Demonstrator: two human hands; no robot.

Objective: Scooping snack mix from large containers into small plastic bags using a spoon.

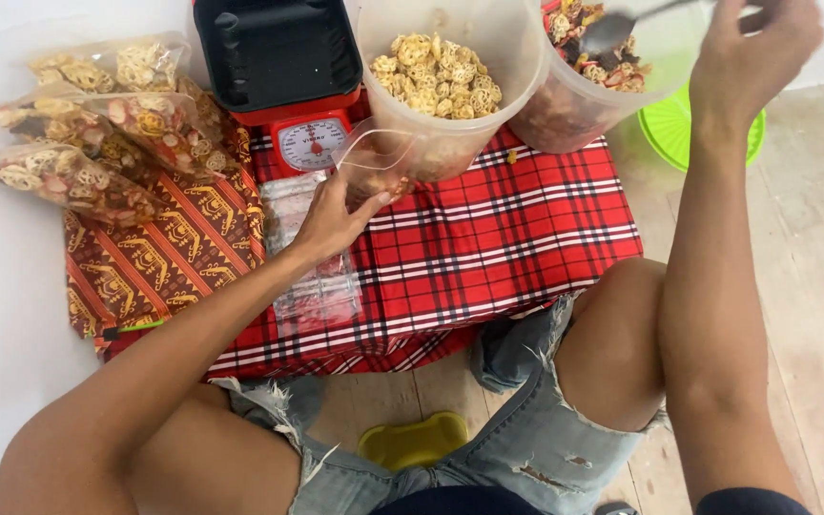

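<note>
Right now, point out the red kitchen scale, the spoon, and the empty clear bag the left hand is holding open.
Red kitchen scale (312,145), head view: on its round dial face.
Spoon (606,30), head view: on the bowl, over the mixed-snack tub.
Empty clear bag (374,153), head view: on its open upper film.

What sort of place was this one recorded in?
Probably a home floor set up for packing snacks: a red kitchen scale, tubs of crackers and filled clear bags on a checked cloth.

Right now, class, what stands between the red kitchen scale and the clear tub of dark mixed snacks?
In the head view, a clear plastic tub of pale ring crackers stands between scale and mixed-snack tub.
</note>
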